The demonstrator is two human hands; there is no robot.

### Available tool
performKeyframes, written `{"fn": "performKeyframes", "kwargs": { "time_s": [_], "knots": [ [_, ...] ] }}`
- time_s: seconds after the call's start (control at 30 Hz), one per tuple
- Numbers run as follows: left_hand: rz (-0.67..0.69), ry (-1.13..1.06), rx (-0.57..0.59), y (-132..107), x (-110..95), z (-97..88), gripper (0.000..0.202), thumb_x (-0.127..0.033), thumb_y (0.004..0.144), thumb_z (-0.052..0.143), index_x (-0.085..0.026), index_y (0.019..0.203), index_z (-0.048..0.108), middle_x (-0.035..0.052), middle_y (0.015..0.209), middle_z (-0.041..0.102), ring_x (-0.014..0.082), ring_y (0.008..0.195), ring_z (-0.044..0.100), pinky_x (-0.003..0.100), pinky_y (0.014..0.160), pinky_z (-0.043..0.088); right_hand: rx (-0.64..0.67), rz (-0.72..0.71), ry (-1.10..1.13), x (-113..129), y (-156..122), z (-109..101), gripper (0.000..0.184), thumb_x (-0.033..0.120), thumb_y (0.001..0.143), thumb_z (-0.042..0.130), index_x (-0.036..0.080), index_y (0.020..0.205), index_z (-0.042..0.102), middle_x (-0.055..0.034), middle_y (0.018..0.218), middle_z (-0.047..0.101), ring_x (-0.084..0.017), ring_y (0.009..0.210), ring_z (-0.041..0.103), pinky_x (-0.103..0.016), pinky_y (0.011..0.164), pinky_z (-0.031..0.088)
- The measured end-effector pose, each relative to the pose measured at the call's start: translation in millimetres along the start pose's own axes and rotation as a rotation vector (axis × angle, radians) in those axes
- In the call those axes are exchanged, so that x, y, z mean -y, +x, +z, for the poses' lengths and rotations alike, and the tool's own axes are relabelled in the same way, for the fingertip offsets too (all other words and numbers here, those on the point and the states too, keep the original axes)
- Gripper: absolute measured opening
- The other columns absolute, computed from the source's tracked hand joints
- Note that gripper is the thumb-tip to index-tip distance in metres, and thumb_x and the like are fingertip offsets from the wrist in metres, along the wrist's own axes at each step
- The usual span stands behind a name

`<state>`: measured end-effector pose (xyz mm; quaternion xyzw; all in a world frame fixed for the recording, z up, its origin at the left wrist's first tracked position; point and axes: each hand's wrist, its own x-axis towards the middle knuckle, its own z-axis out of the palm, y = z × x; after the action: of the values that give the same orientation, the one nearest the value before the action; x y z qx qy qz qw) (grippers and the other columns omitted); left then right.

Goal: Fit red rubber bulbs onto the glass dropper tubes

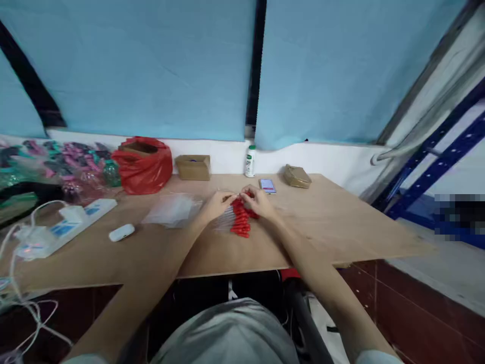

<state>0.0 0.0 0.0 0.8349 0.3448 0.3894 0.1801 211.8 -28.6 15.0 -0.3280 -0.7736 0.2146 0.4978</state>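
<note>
1. Fingers (227, 198) of my left hand (216, 203) and of my right hand (258, 201) meet over a small heap of red pieces (240, 218) near the middle of the tabletop (341, 222); both sets look pinched on something thin at the far end of the heap, but at this size I cannot tell whether it is a red piece, a clear sleeve, or both.
2. I see the heap lying on the tabletop just below my hands, touching them, with what looks like clear wrapping (224, 220) spread under its left side.
3. My reading of the step: I am working single red pieces at the top of the heap, probably pairing each one with clear packaging. That is a judgement, not something I can see outright.
4. To the left of my left hand lies a loose stack of clear bags (172, 210), near but apart from the heap.
5. As I judge it, the next move calls for a fine pinch by both hands, holding the thin film steady and keeping the rest of the heap from scattering.
6. Farther off I see a phone (267, 185), a white bottle (250, 161), two cardboard boxes (193, 167), a red bag (146, 167) and a white case (122, 232).
</note>
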Motion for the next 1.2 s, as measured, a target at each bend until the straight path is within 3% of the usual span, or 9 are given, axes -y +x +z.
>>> {"fn": "performKeyframes", "kwargs": {
  "time_s": [0.2, 0.43, 0.77, 1.2],
  "knots": [
    [0.036, 0.092, -0.071, -2.2, -3.8, -3.2, 0.031, -0.039, 0.101, 0.055, -0.021, 0.105, 0.081, 0.0045, 0.091, 0.073, 0.0179, 0.082, 0.063, 0.029, 0.075, 0.045, -0.016, 0.065, 0.16, -16.3, 3.4, 2.2, 0.027, 0.045, 0.092, 0.068, 0.018, 0.093, 0.066, -0.0036, 0.079, 0.072, -0.018, 0.073, 0.068, -0.03, 0.073, 0.053],
    [0.096, 0.12, -0.201, -3.0, -17.7, -10.6, 0.032, -0.04, 0.103, 0.055, -0.021, 0.104, 0.082, 0.004, 0.083, 0.065, 0.0148, 0.072, 0.057, 0.029, 0.07, 0.043, -0.049, 0.102, 0.239, -15.0, 7.3, 0.4, 0.03, 0.045, 0.086, 0.076, 0.018, 0.097, 0.071, -0.0041, 0.084, 0.074, -0.017, 0.072, 0.068, -0.03, 0.073, 0.055],
    [0.111, 0.004, -0.158, 0.5, -2.4, -10.1, 0.032, -0.042, 0.101, 0.058, -0.02, 0.103, 0.082, 0.0039, 0.081, 0.065, 0.0154, 0.072, 0.056, 0.029, 0.068, 0.042, -0.032, 0.131, 0.303, -15.0, 4.8, 0.9, 0.029, 0.044, 0.084, 0.079, 0.017, 0.091, 0.073, -0.0052, 0.078, 0.076, -0.018, 0.072, 0.07, -0.03, 0.072, 0.055],
    [0.081, -0.094, -0.123, 3.5, -2.3, -7.5, 0.036, -0.045, 0.1, 0.058, -0.018, 0.096, 0.081, 0.0036, 0.081, 0.067, 0.0169, 0.078, 0.059, 0.029, 0.072, 0.044, -0.017, 0.11, 0.331, -7.4, 6.2, -1.7, 0.031, 0.048, 0.084, 0.079, 0.019, 0.092, 0.071, -0.0038, 0.078, 0.076, -0.018, 0.072, 0.071, -0.031, 0.073, 0.056]
  ]
}}
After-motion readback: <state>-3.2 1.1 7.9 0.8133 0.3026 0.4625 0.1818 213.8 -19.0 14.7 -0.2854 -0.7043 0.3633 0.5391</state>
